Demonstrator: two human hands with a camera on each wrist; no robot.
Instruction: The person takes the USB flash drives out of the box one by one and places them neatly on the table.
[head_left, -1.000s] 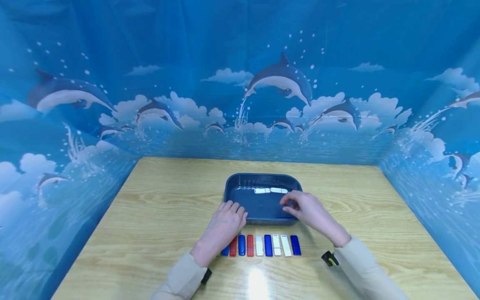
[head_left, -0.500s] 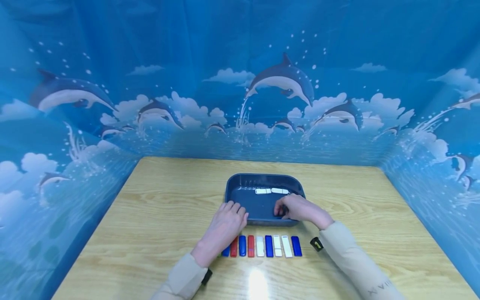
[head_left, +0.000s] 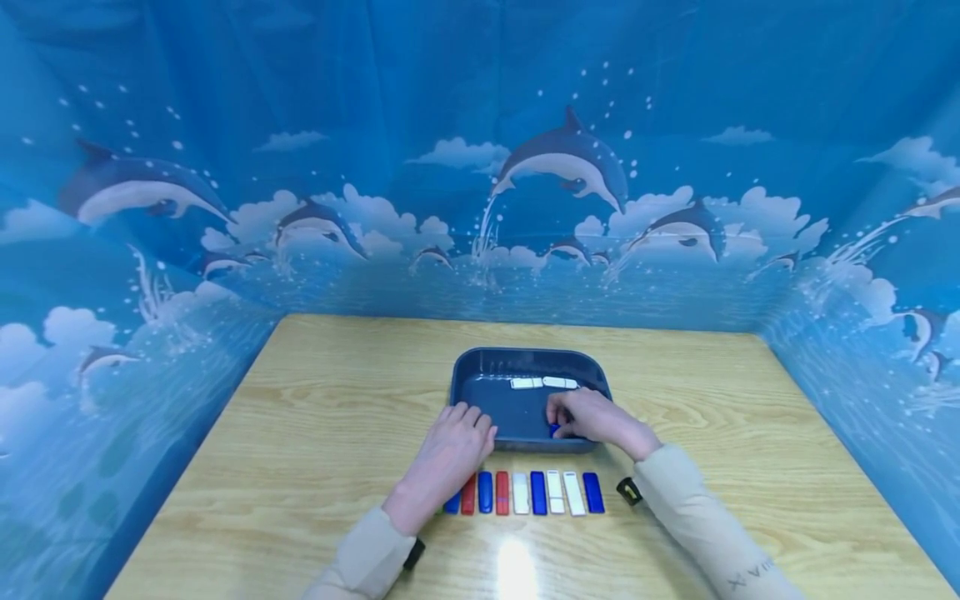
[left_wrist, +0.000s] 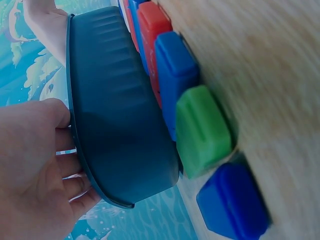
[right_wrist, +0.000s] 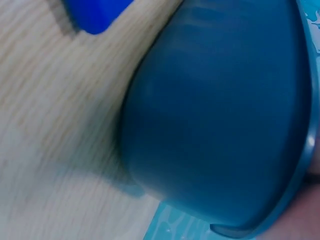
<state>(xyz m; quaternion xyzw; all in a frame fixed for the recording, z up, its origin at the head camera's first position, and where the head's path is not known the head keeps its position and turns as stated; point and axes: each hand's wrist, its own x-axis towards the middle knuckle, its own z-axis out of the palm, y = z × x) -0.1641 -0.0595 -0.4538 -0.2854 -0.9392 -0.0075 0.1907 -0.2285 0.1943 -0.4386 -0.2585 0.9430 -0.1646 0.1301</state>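
Observation:
A dark blue tray stands mid-table. Two white USB sticks lie end to end along its far side. My left hand holds the tray's near left corner, its fingers hooked over the rim in the left wrist view. Reaching inside over the near right side, my right hand pinches a blue USB stick, mostly covered by the fingers. The right wrist view shows mainly the tray's outer wall. In front of the tray runs a row of USB sticks, with a white one and a blue one at its right end.
The row's left end, partly behind my left hand in the head view, includes a green USB stick and a blue one beyond it. The wooden table is enclosed by a dolphin-print backdrop.
My right hand has moved down and slightly left into the tray, and a blue stick now shows between its fingers. My left hand stays at the corner.

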